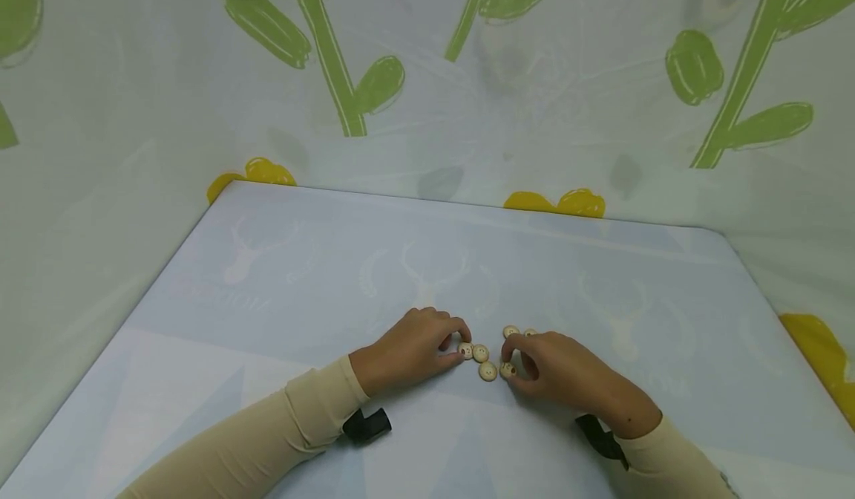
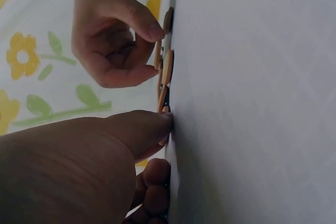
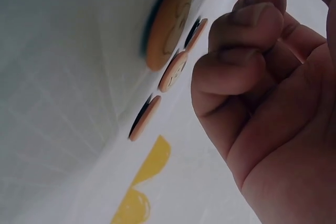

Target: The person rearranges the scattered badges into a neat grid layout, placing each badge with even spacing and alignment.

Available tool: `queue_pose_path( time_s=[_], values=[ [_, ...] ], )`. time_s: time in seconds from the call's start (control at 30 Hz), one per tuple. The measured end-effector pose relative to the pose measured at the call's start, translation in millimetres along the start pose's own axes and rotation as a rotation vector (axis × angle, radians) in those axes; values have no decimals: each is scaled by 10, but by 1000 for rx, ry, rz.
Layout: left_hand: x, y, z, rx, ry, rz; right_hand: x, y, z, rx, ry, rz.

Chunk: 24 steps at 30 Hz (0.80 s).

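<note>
My left hand (image 1: 413, 347) pinches a small round wooden button (image 1: 466, 350) between thumb and index finger, low over the table. Close by on the right, my right hand (image 1: 566, 371) pinches another wooden button (image 1: 508, 370) the same way. Between the hands lie two more buttons, one farther back (image 1: 480, 353) and one nearer (image 1: 487, 371). Beyond the right hand's fingers sit a button (image 1: 510, 331) and a partly hidden button (image 1: 531, 332). In the right wrist view, dark markings show on the face of one large button (image 3: 170, 24).
A pale blue and white tabletop (image 1: 300, 239) with faint deer-head prints spreads under both hands. Behind it hangs a white cloth (image 1: 414, 165) with green stems and yellow shapes. Each wrist carries a black device, such as the left one (image 1: 367, 425).
</note>
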<state>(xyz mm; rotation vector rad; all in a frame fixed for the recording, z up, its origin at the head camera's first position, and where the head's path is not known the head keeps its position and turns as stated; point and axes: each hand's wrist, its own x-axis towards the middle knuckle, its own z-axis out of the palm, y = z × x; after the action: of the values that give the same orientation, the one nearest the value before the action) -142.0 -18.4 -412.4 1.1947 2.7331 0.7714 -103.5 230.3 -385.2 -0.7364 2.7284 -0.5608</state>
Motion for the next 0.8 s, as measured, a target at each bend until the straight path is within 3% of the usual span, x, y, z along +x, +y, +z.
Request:
queue_pose_path(
  time_s=[0.17, 0.53, 0.8],
  values=[
    [5, -10, 2, 8, -1, -4, 9, 13, -13, -34, 32, 16],
    [1, -17, 10, 8, -7, -4, 30, 15, -19, -46, 23, 69],
    [11, -13, 14, 12, -15, -3, 22, 52, -8, -49, 38, 64]
  ],
)
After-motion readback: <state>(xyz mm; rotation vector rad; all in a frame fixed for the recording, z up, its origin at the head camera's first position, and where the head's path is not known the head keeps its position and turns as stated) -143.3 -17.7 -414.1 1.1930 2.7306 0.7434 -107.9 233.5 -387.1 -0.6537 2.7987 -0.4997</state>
